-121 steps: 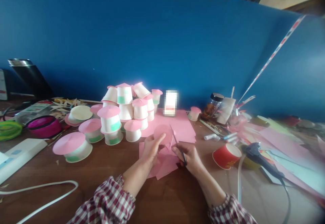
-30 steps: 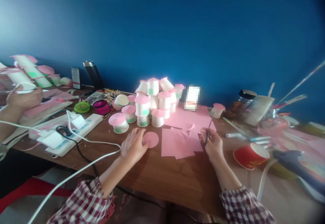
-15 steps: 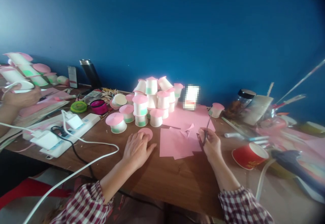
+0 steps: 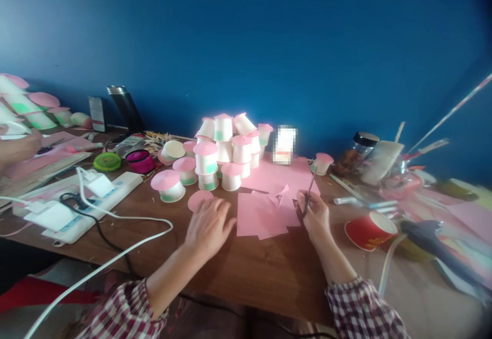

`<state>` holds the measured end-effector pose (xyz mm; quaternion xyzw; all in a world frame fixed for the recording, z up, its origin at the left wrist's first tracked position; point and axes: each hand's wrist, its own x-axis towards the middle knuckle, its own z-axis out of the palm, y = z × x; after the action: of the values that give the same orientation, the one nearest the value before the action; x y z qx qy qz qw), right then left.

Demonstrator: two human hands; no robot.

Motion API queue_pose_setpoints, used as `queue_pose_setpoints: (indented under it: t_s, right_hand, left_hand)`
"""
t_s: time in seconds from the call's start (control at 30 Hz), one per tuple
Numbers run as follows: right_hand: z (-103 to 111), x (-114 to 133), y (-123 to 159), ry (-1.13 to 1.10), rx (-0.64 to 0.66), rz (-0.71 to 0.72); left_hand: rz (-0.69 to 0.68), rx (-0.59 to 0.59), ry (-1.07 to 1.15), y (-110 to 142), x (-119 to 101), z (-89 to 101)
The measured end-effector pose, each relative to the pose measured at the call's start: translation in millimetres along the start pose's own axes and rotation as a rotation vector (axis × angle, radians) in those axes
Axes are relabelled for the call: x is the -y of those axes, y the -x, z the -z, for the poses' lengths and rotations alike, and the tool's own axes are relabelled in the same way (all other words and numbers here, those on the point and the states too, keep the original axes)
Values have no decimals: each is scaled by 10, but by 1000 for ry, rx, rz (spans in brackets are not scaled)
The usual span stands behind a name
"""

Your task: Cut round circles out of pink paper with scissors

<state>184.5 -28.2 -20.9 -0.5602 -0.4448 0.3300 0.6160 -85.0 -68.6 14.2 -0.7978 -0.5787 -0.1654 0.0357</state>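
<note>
My left hand (image 4: 211,225) lies palm down on the brown table, fingers stretched and holding nothing. Just beyond its fingertips is a flat pink paper disc (image 4: 200,200), partly covered by the hand. My right hand (image 4: 317,216) is closed around slim dark scissors (image 4: 310,190), pointing away from me; their handles are mostly hidden. Pink paper sheets (image 4: 263,218) lie between my hands, with a curled pink scrap (image 4: 282,194) on top. Behind them stands a stack of white paper cups (image 4: 206,164) with green patches and pink paper tops.
A power strip (image 4: 126,181) with white chargers and cables lies left. A red paper cup (image 4: 371,231) lies tipped at right, near a dark-lidded jar (image 4: 357,152). Another person's hand (image 4: 21,147) is at far left. A blue wall (image 4: 246,47) rises behind.
My left hand has slid back off the pink disc, uncovering more of it. The disc has shifted a little to the left. The whole view has turned slightly right. My right hand still grips the scissors.
</note>
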Motion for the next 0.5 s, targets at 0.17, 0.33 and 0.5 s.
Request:
queue_pose_setpoints:
  t_s: [0.17, 0.33, 0.5]
  right_hand:
    - [-9, 50, -9, -43, -25, -22]
    - [-9, 48, -19, -34, -17, -7]
    - [-12, -2, -39, -55, 11, -5]
  left_hand:
    - [-171, 67, 90, -190, -393, -81]
    - [-50, 57, -61, -468, -469, -202]
    - [-35, 130, -100, -497, -465, -220]
